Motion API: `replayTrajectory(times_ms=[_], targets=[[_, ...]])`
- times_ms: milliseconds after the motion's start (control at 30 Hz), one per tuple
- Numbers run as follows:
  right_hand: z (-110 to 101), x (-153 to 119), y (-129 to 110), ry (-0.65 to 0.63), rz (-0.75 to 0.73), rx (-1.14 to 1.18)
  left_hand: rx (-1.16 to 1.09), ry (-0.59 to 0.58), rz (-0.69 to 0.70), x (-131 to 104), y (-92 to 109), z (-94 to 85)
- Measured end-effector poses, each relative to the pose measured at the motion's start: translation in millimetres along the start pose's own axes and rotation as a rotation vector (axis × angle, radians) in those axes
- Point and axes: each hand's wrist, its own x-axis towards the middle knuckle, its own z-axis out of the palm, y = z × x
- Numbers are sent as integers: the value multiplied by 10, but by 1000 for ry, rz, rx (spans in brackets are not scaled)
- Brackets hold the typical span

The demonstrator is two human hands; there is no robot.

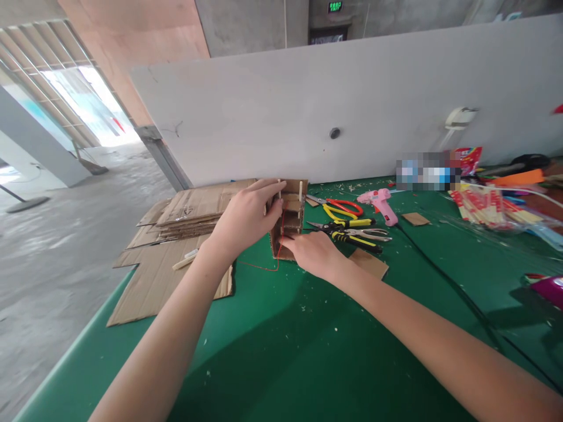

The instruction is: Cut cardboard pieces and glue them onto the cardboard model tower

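Observation:
A small open cardboard box (300,219) with shelf-like dividers stands on the green table. Short light wooden sticks (301,191) rise near its top. My left hand (250,214) is closed on the box's upper left side, its thumb and fingers around one stick. My right hand (317,253) is at the lower compartment, with its index finger reaching inside and the other fingers curled. A thin red string (278,261) runs down the box front past the right fingertip and trails left on the table. Whether those fingers pinch the string is hidden.
Stacked cardboard sheets (193,205) lie to the left. On the right are red-and-yellow-handled scissors (343,209), black-and-yellow pliers (358,239), a pink glue gun (380,205) with a black cord, and cardboard scraps (372,264). A white panel (272,117) stands behind.

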Motion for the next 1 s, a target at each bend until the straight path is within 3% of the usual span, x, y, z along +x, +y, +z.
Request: replayTrajectory(times_ms=[267, 467, 700, 1000], targets=[[-21, -30, -7, -18, -4, -5, -7, 8, 1, 4, -6, 15], [-284, -109, -19, -53, -61, -21, 6, -4, 7, 8, -6, 6], [-675, -190, -35, -349, 4, -116, -8, -3, 34, 6, -20, 10], [-752, -244, -27, -551, 128, -67, -58, 25, 29, -12, -41, 26]])
